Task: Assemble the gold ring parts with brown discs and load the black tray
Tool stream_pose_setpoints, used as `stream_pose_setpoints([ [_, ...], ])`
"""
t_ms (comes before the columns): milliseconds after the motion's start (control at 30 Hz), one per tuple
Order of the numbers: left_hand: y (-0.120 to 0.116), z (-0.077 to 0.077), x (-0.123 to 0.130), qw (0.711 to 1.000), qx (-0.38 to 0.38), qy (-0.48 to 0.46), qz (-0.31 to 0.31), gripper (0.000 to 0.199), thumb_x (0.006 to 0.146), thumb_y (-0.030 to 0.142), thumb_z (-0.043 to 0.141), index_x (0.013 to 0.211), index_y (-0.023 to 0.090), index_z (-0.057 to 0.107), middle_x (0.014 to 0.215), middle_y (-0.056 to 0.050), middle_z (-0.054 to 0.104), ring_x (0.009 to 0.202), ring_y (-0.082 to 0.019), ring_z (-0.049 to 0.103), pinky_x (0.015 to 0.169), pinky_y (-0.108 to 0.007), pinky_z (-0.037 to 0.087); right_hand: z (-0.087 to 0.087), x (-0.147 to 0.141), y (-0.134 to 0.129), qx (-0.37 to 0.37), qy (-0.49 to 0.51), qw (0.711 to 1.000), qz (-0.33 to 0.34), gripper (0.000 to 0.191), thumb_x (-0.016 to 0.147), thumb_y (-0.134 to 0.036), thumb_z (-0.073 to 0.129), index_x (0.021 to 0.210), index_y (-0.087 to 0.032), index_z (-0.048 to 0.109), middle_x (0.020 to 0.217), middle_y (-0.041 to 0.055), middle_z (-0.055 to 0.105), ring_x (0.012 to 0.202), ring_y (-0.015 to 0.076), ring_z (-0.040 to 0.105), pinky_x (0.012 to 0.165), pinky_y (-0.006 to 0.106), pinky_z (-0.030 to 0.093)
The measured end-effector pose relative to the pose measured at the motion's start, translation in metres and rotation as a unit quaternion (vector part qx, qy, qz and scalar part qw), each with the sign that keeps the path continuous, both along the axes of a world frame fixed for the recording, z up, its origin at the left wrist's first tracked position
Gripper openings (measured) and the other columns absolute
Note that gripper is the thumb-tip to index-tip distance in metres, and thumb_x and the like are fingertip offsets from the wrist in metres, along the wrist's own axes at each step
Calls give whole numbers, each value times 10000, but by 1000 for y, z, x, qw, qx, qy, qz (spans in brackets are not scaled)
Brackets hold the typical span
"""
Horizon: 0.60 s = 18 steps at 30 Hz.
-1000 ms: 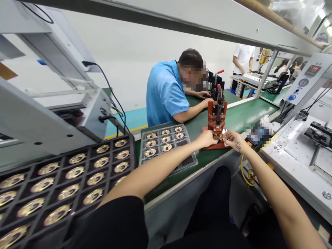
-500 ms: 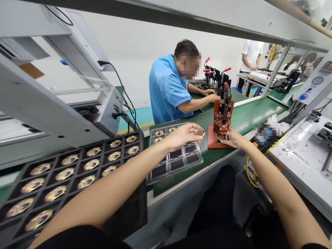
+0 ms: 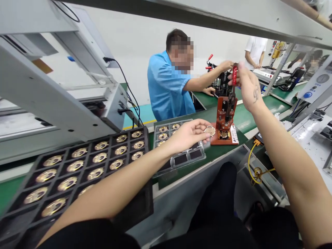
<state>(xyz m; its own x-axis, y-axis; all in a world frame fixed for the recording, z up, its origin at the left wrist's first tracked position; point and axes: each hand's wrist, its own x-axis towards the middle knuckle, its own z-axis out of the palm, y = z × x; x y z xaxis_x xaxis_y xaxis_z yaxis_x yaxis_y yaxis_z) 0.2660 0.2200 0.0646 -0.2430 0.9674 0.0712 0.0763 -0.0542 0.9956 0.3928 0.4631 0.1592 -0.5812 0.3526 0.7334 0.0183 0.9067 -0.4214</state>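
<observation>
Between the thumb and fingers of my left hand (image 3: pixel 190 135) is a round, gold-rimmed metal part (image 3: pixel 210 130), just left of a small orange-red toggle press (image 3: pixel 222 110). My right hand (image 3: pixel 249 88) grips the red lever handle (image 3: pixel 234 76) at the top of that press. On the press base lies another round gold part (image 3: pixel 223 135), seated under the clamp. Beneath my left forearm and hand is a clear plastic tray (image 3: pixel 198 154) with several gold parts in its far pockets; dark pockets show nearer me.
A large black tray (image 3: pixel 150 193) of several gold ring-shaped parts lies at left. Across the green bench (image 3: pixel 272 103), a co-worker in a blue shirt (image 3: pixel 166 83) reaches to black clamps. A grey metal frame (image 3: pixel 52 93) stands at left; yellow tubing (image 3: pixel 250 166) hangs at right.
My right hand has risen from the press base to the lever handle, which now stands upright. My left hand stays beside the press with its part. The co-worker's arm has lifted.
</observation>
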Motion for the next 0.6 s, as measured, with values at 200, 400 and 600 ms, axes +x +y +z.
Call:
stream_pose_setpoints([
  [200,-16,-1,-5,1000,0,28,11,440,882,394,898,1183,155,684,911,-37,783,749,-164,774,774,-328,665,-67,63,-58,12,79,997,0,474,1181,-510,378,1197,-254,776,1258,76,817,1298,287,731,1206,554,472],
  [400,-17,-1,18,999,18,-20,-20,459,853,360,916,1187,154,678,940,-44,772,789,-180,792,743,-325,678,-100,83,-73,66,14,998,-12,371,1123,-369,479,1419,-293,691,1584,84,659,1588,335,498,1291,625,357],
  [600,-28,6,48,999,31,-6,-42,364,905,264,841,1215,167,675,1022,-61,778,828,-167,791,780,-312,673,-118,112,-129,-108,30,994,7,277,1107,-342,560,1281,-288,769,1202,107,807,1160,299,754,1080,517,571],
])
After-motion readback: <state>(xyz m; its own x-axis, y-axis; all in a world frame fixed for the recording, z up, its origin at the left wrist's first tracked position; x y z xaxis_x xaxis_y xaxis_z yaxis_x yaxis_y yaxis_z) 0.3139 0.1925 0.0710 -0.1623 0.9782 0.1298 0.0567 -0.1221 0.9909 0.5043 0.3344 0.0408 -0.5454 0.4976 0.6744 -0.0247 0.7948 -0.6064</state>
